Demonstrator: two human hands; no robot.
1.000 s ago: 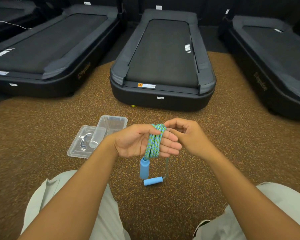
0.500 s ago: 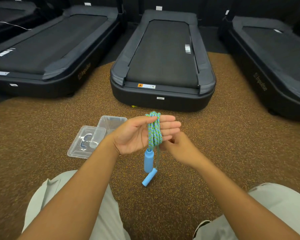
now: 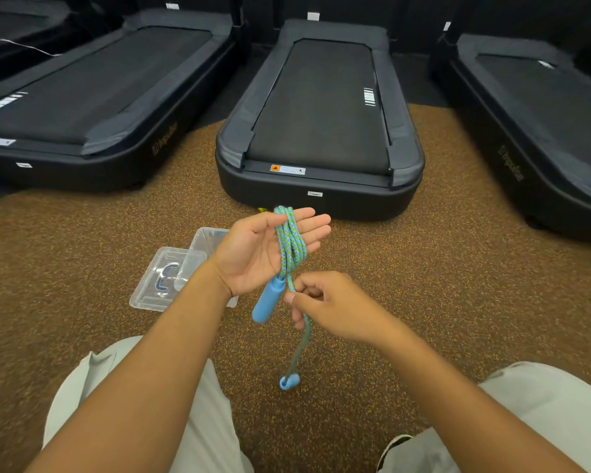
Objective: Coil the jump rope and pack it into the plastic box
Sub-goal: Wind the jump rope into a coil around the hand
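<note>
The blue-green braided jump rope [image 3: 290, 245] is wound in several loops around my left hand [image 3: 263, 249], whose palm faces up with the fingers stretched flat. One blue handle [image 3: 268, 300] hangs just below that palm. My right hand [image 3: 331, 303] pinches the loose strand under the coil. From it the strand drops to the second blue handle [image 3: 289, 382], which dangles near the floor between my knees. The clear plastic box [image 3: 207, 240] sits on the floor behind my left wrist, partly hidden by it.
The box's clear lid [image 3: 161, 281] lies flat beside the box on the speckled brown floor [image 3: 423, 268]. Three black treadmills stand ahead: one centred [image 3: 321, 131], one left [image 3: 82, 107], one right [image 3: 543, 131]. My knees in light trousers [image 3: 144, 404] frame the bottom.
My left fingers have gone from curled over the coil to flat and open. My right hand slid down from the top of the coil to the loose strand, and the free handle dropped lower.
</note>
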